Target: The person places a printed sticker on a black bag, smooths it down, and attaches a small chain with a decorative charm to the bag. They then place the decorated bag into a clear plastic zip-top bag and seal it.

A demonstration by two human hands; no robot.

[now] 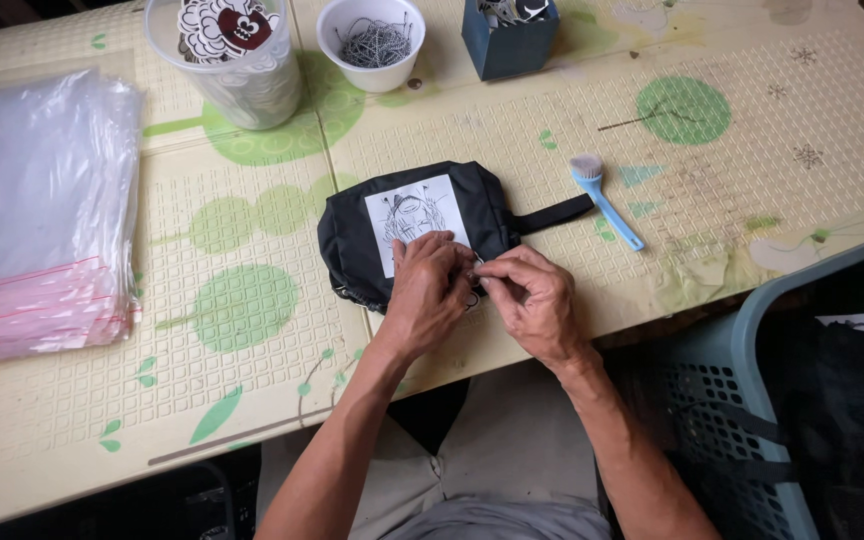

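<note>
Nearest, the person's two bare forearms reach up from the near edge of the table (652,150), which is covered by a cream mat with green circles and leaf shapes. At the near right stands a pale blue plastic basket (742,400) with dark fabric inside. The left hand (427,295) and the right hand (532,300) meet at the near edge of a black pouch (422,225) that lies flat near the middle of the table. Both sets of fingers are curled in tight and pinched together around something small and metallic at the pouch's edge; what it is exactly is too small to tell. The left hand rests on the pouch and covers the lower part of a white square patch (412,210) with a black line drawing. The pouch's black strap (552,213) sticks out to the right.

Just right of the strap lies a small light blue brush (602,200). At the left edge sits a stack of clear plastic bags (32,210) with pink strips. Farther off, along the far edge, stand a clear plastic tub (242,85) holding printed cut-outs, a white bowl (372,40) full of small metal pieces, and a dark blue box (510,40).
</note>
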